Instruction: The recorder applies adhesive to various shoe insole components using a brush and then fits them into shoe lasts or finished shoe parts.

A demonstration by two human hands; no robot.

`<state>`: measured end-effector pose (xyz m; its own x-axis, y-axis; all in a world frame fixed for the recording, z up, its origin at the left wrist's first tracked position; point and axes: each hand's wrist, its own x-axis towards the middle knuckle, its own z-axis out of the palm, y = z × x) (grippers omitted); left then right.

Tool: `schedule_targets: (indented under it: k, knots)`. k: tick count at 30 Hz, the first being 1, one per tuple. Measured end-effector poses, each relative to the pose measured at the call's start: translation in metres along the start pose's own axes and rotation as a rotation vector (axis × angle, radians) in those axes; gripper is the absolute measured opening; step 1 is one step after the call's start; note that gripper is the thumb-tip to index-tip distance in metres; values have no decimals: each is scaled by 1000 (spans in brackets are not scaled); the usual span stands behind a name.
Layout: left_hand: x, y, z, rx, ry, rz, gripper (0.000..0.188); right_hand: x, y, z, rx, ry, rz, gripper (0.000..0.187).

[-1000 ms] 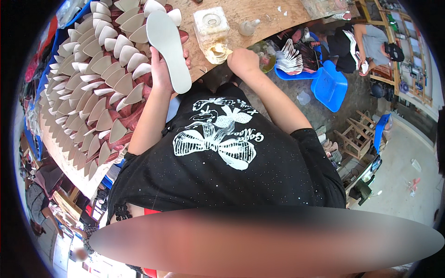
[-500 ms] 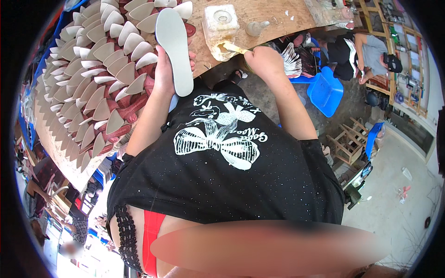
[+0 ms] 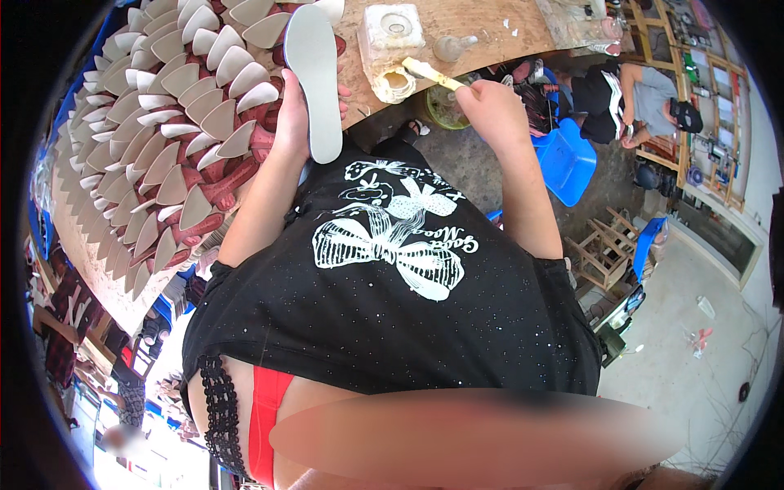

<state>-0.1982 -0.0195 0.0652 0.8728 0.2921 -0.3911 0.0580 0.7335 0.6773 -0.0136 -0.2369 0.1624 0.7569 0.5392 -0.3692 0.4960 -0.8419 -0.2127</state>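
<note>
A pale grey shoe insole [image 3: 314, 90] lies along my left hand [image 3: 292, 118], which grips it by its edges, fingertips showing past the right side. My right hand [image 3: 496, 114] is closed round the handle of a yellowed brush [image 3: 430, 73]. The brush's pale tip hovers just above a crusted yellow cup [image 3: 394, 84] at the bench edge. Behind that cup stands a white block-shaped container [image 3: 392, 33] with a round opening on top. To its right, a small translucent bottle [image 3: 453, 47] rests on the wooden bench [image 3: 490, 24].
Rows of shoe uppers with beige pointed toes and dark red straps [image 3: 192, 122] cover the left side of the bench. A blue basin [image 3: 565, 163] is on the floor at right, near a wooden rack [image 3: 608, 249]. Another person [image 3: 645, 98] sits beyond it.
The brush has come up out of the crusted cup, and my right hand has shifted slightly right. My left hand still holds the insole, a little higher and to the right.
</note>
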Motion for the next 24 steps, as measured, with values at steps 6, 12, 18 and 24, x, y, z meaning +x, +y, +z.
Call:
schedule_targets:
  k: [6,12,18,24]
  knots:
    - [5,0,5,33,30,12,89,22,6,79,-19,-9,44,49]
    - [2,4,11,-5,45,-3,82,18,30,104,111,-99,157,51]
    - [6,7,14,-33,1,-8,74,16,32,98,153,-64,125,51]
    - [15,8,21,-69,-45,1,71,7,36,101,77,-78,223,49]
